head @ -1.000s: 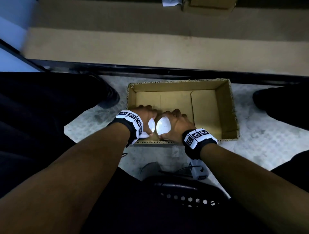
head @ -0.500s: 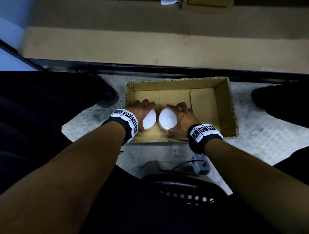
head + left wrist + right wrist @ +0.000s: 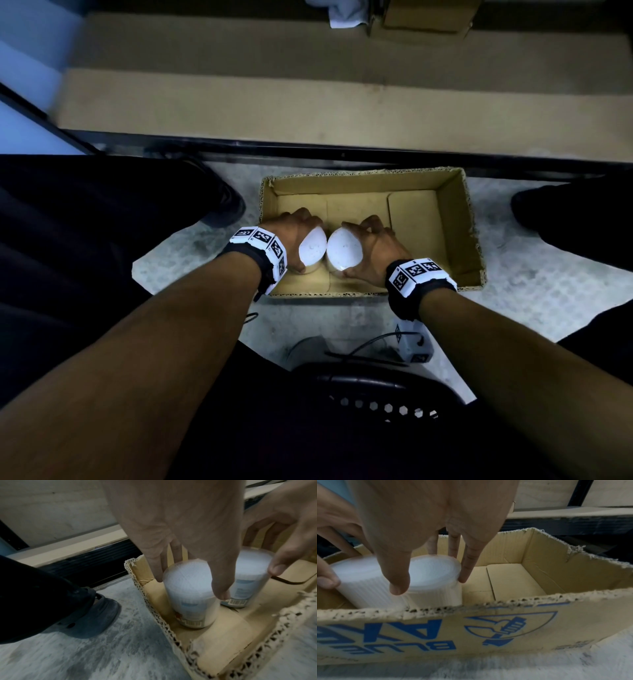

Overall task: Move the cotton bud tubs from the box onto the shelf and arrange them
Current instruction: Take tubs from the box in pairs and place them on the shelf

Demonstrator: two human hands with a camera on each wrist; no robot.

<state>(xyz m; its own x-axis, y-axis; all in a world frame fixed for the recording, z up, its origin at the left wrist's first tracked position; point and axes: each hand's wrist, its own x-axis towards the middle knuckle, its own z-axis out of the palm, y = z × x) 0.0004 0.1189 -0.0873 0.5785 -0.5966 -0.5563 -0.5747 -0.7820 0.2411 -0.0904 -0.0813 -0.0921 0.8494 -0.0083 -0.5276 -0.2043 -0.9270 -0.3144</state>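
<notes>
From the head view, both hands are down in the cardboard box [image 3: 455,219] on the floor, at its left end. The left hand [image 3: 291,228] curls over the left tub [image 3: 311,247], the right hand [image 3: 373,246] over the right tub [image 3: 344,253]; the two tubs stand upright, side by side and nearly touching. Each tub sits straight below its own palm, long axis vertical, so the coming lift looks like straight up and then far, toward the shelf [image 3: 342,106] beyond the box.

Left wrist view: the left hand [image 3: 180,534] has its fingers on the far side and thumb on the near side of its tub [image 3: 190,593], pinching just under the white lid. Barcodes show on both tubs; the label print is too blurred to read.

Right wrist view: the right hand [image 3: 426,527] grips its ribbed tub [image 3: 435,582] the same way. The box's near wall [image 3: 488,635] carries blue print (upside down from here) reading "BLUE", plus larger letters cut off and a round emblem.
</notes>
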